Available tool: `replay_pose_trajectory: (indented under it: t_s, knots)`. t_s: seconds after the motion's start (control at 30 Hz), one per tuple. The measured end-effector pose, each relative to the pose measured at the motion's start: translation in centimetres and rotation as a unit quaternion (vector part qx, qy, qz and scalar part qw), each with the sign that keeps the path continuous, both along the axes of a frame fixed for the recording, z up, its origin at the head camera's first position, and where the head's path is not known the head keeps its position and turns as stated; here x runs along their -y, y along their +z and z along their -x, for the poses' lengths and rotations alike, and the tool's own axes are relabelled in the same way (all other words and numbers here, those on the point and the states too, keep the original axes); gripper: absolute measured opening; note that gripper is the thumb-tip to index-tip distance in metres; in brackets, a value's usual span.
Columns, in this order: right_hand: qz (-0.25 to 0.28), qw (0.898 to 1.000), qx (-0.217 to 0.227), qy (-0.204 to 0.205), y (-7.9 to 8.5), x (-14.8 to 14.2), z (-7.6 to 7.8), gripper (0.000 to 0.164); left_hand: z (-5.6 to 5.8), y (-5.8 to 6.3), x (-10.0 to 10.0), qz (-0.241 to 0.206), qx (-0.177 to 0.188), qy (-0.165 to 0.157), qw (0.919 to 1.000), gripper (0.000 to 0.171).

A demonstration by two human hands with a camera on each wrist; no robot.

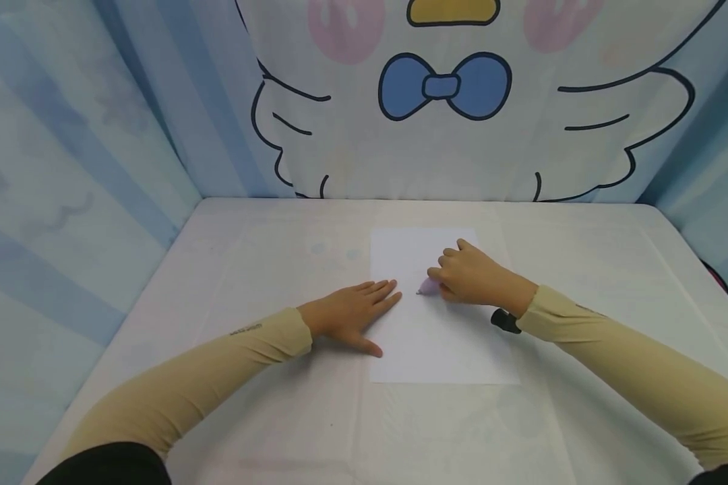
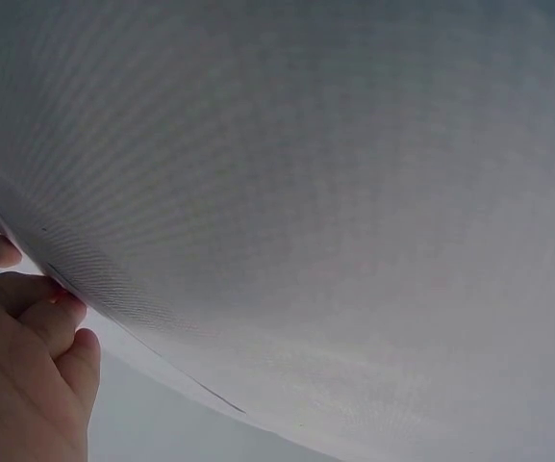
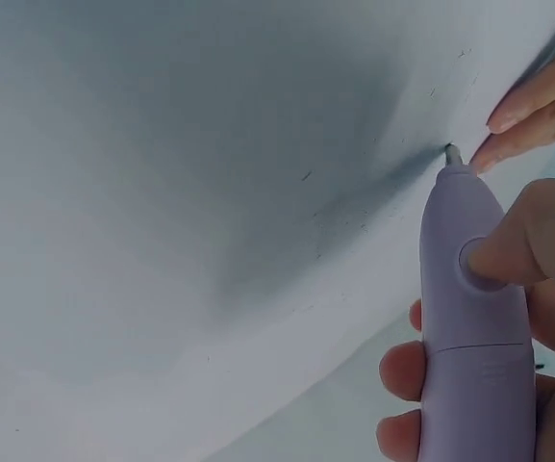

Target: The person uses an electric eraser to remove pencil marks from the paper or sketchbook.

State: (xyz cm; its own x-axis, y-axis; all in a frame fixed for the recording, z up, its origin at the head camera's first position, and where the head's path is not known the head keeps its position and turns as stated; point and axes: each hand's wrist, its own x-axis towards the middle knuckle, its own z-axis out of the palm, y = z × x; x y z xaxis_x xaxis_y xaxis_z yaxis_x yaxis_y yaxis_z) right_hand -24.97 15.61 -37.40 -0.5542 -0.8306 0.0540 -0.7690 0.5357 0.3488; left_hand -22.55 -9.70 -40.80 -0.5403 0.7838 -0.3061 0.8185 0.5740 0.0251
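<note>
My left hand [image 1: 353, 316] lies flat with fingers spread over the left edge of a white paper sheet [image 1: 443, 350]. In the right wrist view, fingertips [image 3: 537, 106] of that hand press near the paper's edge. My right hand [image 1: 473, 275] grips a lilac pen-shaped tool [image 3: 474, 327] with a narrow grey tip. Its thumb rests on the round button [image 3: 479, 262] on the tool's side. The tip points left and down, right at the paper. Several short dark specks or strokes mark the sheet around it. In the left wrist view, paper hides most of the scene beside the left hand.
The sheet lies on a table with a pale cover [image 1: 267, 269]. A printed curtain [image 1: 443, 148] with a blue bow tie hangs behind the table's far edge, and blue curtains [image 1: 48, 202] flank both sides. A small black device [image 1: 505, 321] sits under the right wrist.
</note>
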Motion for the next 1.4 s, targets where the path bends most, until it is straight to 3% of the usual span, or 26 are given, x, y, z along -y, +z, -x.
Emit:
replay_pose_trajectory:
  t_s: [0.37, 0.6, 0.9, 1.2, 1.4]
  knots:
    - [0.042, 0.997, 0.054, -0.039, 0.3, -1.7, 0.1, 0.021, -0.1, -0.1, -0.1, -0.004, 0.008, -0.002, 1.0000, 0.103]
    - [0.072, 0.997, 0.018, -0.012, 0.2, -2.3, 0.2, 0.017, -0.2, 0.0, 0.1, -0.003, 0.004, -0.001, 1.0000, 0.103]
    - [0.039, 0.999, -0.014, -0.003, -0.7, -1.3, 0.3, 0.015, -0.2, 0.0, 0.1, -0.017, 0.007, -0.005, 0.9998, 0.103]
    - [0.015, 1.000, -0.008, 0.004, -0.9, -0.6, 0.2, 0.013, -0.3, 0.1, 0.0, -0.015, 0.005, -0.004, 0.9999, 0.102]
    - [0.002, 1.000, 0.016, -0.015, -0.6, -0.3, 0.2, 0.018, -0.1, 0.0, 0.0, -0.005, -0.001, -0.003, 1.0000, 0.103]
